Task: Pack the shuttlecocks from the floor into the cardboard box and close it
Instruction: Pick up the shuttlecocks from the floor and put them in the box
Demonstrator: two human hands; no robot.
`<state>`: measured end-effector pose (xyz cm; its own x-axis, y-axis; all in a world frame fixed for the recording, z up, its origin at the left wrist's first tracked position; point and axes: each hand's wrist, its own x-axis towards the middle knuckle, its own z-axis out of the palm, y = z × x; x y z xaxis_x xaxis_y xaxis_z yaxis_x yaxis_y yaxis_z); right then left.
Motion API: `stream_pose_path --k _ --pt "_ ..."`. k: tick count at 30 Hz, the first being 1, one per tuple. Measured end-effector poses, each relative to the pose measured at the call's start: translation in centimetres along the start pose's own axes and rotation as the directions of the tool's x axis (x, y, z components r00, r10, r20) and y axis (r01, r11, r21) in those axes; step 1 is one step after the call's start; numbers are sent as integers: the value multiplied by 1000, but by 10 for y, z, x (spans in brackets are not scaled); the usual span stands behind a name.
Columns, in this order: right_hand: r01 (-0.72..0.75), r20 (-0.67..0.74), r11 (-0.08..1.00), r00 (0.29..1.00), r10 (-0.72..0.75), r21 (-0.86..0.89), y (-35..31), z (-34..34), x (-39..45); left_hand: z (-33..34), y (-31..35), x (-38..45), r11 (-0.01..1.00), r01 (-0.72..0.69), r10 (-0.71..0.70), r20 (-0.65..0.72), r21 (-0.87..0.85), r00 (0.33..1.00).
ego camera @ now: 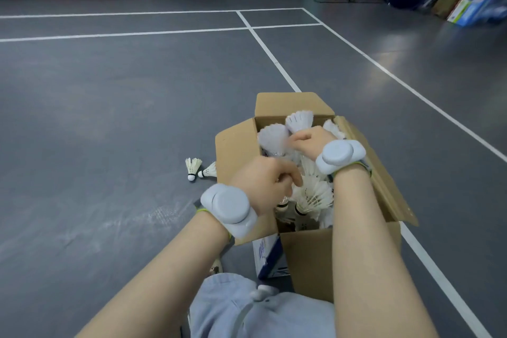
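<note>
Shuttlecocks (301, 192) jumbled in open box (236, 151).

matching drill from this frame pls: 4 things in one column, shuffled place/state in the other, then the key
Things
1. cardboard box
2. two loose shuttlecocks
3. left hand
4. right hand

Places/states
A. lying on the grey floor, left of the box
B. flaps open, filled with shuttlecocks
C. over the far part of the box, fingers on a shuttlecock's feathers
D. over the near left part of the box, fingers curled down among the shuttlecocks

Pairs: 1-B, 2-A, 3-D, 4-C
</note>
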<state>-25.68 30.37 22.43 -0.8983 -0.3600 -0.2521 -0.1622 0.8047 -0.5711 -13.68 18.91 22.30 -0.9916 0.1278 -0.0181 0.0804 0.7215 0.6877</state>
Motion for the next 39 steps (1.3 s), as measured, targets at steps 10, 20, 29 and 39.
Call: stream_pose_path --k 10,20,29,39 --pt "-56 -280 996 957 72 62 11 -9 0 -1 -8 0 985 168 -169 22 46 985" --pt "-161 -117 982 982 149 -103 1 -4 3 4 0 -10 981 189 -176 240 -34 955" --pt "-115 -125 982 988 96 -152 -12 4 1 15 -2 -12 980 153 -178 225 125 958" --pt "-1 -142 991 990 -18 -137 -59 27 -1 -12 -25 -17 982 188 -188 -24 -8 982"
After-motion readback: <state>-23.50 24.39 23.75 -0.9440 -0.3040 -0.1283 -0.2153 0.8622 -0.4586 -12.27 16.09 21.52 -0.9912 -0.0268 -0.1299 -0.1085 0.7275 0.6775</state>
